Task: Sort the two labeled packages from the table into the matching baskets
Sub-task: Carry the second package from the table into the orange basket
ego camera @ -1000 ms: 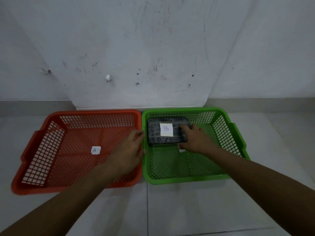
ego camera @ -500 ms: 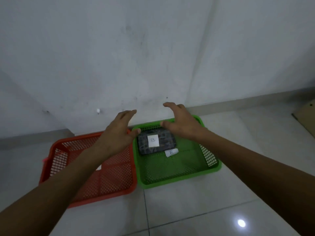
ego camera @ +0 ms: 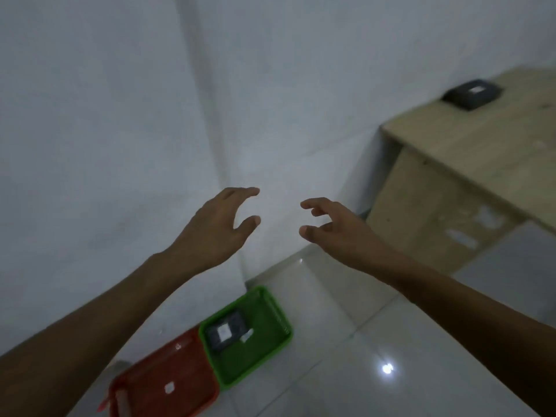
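Note:
A dark package [ego camera: 227, 330] with a white label lies in the green basket [ego camera: 264, 350] on the floor, low in the view. Left of it stands the red basket [ego camera: 144, 395] with a white label on its bottom and no package in it. A second dark package [ego camera: 471, 94] with a white label rests on the wooden table [ego camera: 481, 152] at the upper right. My left hand [ego camera: 215, 230] and my right hand [ego camera: 337, 227] hang in mid-air in front of the wall, well above the baskets, fingers spread, holding nothing.
A white wall [ego camera: 120, 115] fills the left and top. The floor is glossy white tile [ego camera: 346, 341] with a bright light reflection. The table's panel side [ego camera: 427, 212] faces me at the right.
Both hands have left the package in the green basket and risen. The view has swung up and to the right, bringing the table and second package into sight.

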